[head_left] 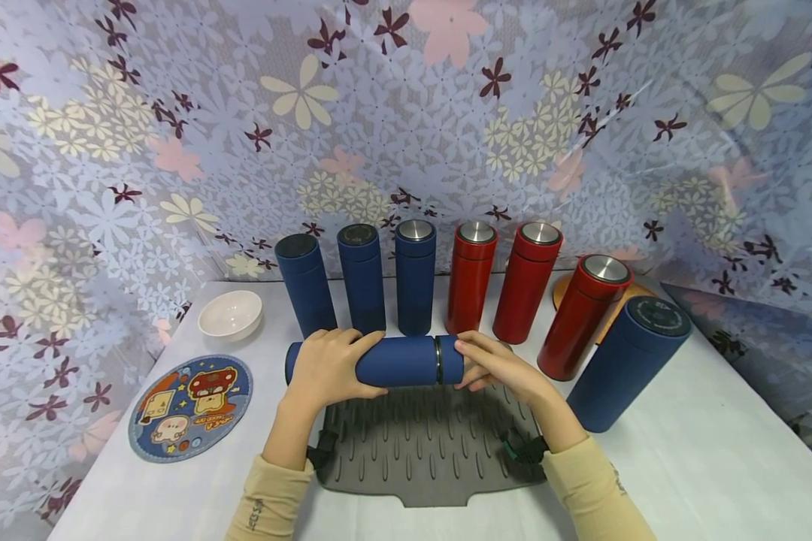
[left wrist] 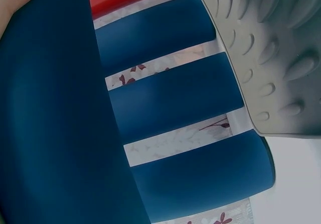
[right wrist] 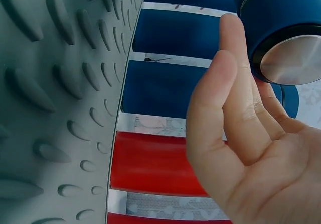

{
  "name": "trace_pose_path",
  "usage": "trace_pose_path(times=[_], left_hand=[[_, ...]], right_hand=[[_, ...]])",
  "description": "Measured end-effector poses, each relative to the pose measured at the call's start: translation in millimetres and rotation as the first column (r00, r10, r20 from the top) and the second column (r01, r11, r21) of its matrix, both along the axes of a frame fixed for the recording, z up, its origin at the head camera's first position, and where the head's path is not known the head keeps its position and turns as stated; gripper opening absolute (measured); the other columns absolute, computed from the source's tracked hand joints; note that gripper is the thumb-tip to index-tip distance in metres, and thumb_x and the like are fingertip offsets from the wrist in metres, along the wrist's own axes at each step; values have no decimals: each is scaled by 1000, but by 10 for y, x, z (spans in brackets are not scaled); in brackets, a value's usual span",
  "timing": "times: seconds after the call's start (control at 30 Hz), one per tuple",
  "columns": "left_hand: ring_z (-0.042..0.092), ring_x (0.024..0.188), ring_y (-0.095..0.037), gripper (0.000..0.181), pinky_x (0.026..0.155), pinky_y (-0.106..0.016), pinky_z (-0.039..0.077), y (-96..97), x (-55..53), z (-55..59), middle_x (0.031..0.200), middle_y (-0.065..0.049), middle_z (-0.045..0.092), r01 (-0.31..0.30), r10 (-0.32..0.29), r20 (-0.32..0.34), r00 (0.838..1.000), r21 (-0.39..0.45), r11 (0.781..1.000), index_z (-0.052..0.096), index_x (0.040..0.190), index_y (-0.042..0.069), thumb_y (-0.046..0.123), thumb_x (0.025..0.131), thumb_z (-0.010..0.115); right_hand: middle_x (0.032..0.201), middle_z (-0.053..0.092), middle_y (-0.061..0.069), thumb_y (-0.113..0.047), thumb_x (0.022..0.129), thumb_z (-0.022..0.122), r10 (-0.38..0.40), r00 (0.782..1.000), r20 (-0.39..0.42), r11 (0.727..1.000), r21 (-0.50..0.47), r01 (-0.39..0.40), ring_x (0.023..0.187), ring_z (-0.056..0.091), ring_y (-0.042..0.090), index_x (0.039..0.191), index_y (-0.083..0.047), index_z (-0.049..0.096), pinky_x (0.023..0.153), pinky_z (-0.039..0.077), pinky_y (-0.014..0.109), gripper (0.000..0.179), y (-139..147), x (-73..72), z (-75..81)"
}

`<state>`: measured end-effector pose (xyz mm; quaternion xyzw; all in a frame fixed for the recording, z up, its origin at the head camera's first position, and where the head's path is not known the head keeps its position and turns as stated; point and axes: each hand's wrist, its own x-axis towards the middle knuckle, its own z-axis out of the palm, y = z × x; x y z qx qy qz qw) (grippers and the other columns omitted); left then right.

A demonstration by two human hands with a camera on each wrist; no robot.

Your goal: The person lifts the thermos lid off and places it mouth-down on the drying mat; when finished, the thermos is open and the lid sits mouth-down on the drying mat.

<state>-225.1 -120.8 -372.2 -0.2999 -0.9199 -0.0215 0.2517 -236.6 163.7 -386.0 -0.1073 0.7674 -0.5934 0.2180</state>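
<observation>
A dark blue thermos flask [head_left: 399,361] lies horizontally in the air above the grey studded mat [head_left: 433,443]. My left hand [head_left: 334,364] grips its body near the left end, palm over the top. At the other end, my right hand [head_left: 494,364] holds the lid [head_left: 452,359] with its fingertips. Facing the camera in the right wrist view is the lid's steel disc [right wrist: 293,58], while the hand's other fingers [right wrist: 241,108] extend beneath, slightly bent. Where the right thumb lies is hard to make out. The blue body [left wrist: 55,113] fills the left part of the left wrist view.
Behind stand several upright flasks, blue ones [head_left: 357,278] and red ones [head_left: 471,278]. A larger blue flask [head_left: 629,364] stands right of my right arm. To the left are a white bowl [head_left: 230,315] and a round cartoon mat [head_left: 191,408]. A wooden board [head_left: 560,289] shows behind the red flasks.
</observation>
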Motion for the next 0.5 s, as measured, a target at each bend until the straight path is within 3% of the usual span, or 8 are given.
trace_pose_path(times=[0.5], left_hand=[[63, 81, -20, 81, 74, -35, 50, -12, 5, -2, 96, -2, 66, -30, 30, 11, 999, -29, 999, 60, 123, 26, 66, 54, 74]], right_hand=[[100, 63, 14, -40, 93, 45, -1, 1000, -8, 1000, -11, 1, 80, 67, 20, 136, 2, 31, 74, 55, 32, 61, -12, -20, -32]])
